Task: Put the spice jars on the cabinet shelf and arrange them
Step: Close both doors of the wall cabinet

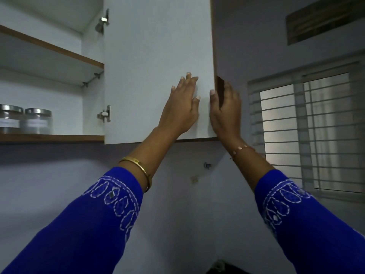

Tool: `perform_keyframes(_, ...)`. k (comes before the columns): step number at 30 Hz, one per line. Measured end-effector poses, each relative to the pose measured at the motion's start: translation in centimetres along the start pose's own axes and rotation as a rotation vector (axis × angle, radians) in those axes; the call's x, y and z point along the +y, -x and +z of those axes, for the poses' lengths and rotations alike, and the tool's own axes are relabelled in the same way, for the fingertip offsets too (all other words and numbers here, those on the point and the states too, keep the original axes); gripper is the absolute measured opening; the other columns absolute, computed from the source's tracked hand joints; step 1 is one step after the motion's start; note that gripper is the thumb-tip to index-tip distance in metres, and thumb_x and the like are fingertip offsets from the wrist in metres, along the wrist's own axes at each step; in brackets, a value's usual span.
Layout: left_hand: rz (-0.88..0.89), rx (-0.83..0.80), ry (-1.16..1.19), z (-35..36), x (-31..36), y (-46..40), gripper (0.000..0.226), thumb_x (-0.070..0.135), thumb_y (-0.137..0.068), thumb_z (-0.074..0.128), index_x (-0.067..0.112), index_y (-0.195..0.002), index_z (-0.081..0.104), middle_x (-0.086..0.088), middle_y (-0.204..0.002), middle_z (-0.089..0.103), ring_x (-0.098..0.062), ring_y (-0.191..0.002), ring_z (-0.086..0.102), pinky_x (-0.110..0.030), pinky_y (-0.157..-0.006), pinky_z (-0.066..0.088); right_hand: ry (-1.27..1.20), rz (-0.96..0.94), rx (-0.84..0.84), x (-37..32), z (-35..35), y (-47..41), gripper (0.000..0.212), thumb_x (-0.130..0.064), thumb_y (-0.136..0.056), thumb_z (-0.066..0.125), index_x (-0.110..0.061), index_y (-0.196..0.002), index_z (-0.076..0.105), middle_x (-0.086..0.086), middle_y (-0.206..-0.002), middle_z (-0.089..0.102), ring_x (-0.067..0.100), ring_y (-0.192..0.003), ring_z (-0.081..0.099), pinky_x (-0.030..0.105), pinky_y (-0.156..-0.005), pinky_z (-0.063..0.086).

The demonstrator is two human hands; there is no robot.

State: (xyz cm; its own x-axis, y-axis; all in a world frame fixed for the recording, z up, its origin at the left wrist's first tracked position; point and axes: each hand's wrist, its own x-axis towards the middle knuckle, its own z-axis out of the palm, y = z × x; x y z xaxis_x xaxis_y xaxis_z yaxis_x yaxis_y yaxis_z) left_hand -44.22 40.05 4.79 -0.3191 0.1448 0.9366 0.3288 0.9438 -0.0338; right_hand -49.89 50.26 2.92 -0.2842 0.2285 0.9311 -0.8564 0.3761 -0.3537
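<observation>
At far left, two spice jars sit side by side on the lower cabinet shelf (59,137), which has a wood-edged front. The left spice jar (8,119) is cut off by the frame edge; the right spice jar (38,121) just beside it shows fully. Both look like clear glass with flat metal lids and pale labels too blurred to read. They are likely rigid, smooth, breakable and moderately weighty, so best gripped around the body rather than by the lid. An upper shelf (59,48) above them shows nothing on its visible part.

In the middle, the white cabinet door (150,46) stands open on two metal hinges. The left hand (182,104) lies flat on its inner face, fingers spread and holding nothing. Just right of it, the right hand (225,113) wraps the door's outer edge, thumb in front, fingers behind around a dark handle (220,89).

At right, a barred window (308,135) lets in dim light on lilac walls.
</observation>
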Motion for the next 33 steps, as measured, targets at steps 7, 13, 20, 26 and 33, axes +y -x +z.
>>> perform_keyframes(7, 0.023, 0.092, 0.027, 2.2, 3.1, -2.8, 0.056, 0.031, -0.098, 0.035, 0.012, -0.148, 0.016, -0.007, -0.158, 0.01, -0.02, -0.147, 0.008, -0.033, -0.119, 0.01, -0.801, 0.515, -0.238, 0.7, -0.2, 0.6, 0.042, -0.037, -0.1, 0.031, -0.013, -0.099, 0.065, 0.003, -0.085, 0.065, 0.009, -0.076, 0.061, 0.013, -0.065, 0.052)
perform_keyframes(13, 0.018, 0.116, -0.02, 2.4, 3.0, -3.2, 0.064, 0.03, -0.095, 0.045, 0.012, -0.148, 0.014, -0.007, -0.158, 0.009, -0.022, -0.147, 0.008, -0.032, -0.118, 0.013, -1.149, 0.672, -0.441, 0.9, -0.1, 1.0, 0.038, -0.038, -0.099, 0.032, -0.02, -0.09, 0.064, 0.004, -0.081, 0.067, 0.018, -0.075, 0.064, 0.031, -0.072, 0.052)
perform_keyframes(20, 0.043, 0.162, 0.039, 0.3, 3.7, -2.4, 0.054, 0.015, -0.095, 0.042, 0.018, -0.146, 0.024, -0.01, -0.158, 0.009, -0.026, -0.147, 0.007, -0.033, -0.117, 0.015, -1.349, 0.635, -0.507, -1.2, -0.1, 2.0, 0.043, -0.045, -0.098, 0.031, -0.019, -0.095, 0.065, 0.003, -0.082, 0.07, 0.018, -0.08, 0.066, 0.031, -0.072, 0.054)
perform_keyframes(26, 0.089, 0.211, 0.069, -3.0, 2.3, -0.8, 0.04, 0.018, -0.091, 0.039, 0.014, -0.128, 0.054, -0.016, -0.156, 0.016, -0.029, -0.145, 0.017, -0.042, -0.115, 0.03, -1.382, 0.586, -0.507, -4.8, 0.1, 4.2, 0.045, -0.043, -0.098, 0.03, -0.015, -0.121, 0.057, 0.012, -0.121, 0.061, 0.03, -0.125, 0.05, 0.045, -0.109, 0.038)
perform_keyframes(33, 0.136, 0.307, 0.103, -9.0, 0.4, 1.5, 0.036, 0.011, -0.091, 0.043, 0.01, -0.123, 0.057, -0.02, -0.152, 0.027, -0.019, -0.141, 0.028, 0.0, -0.102, 0.027, -1.427, 0.457, -0.522, -10.7, 0.8, 7.2, 0.038, -0.025, -0.099, 0.034, -0.005, -0.125, 0.053, 0.003, -0.101, 0.065, 0.011, -0.092, 0.063, 0.025, -0.085, 0.05)
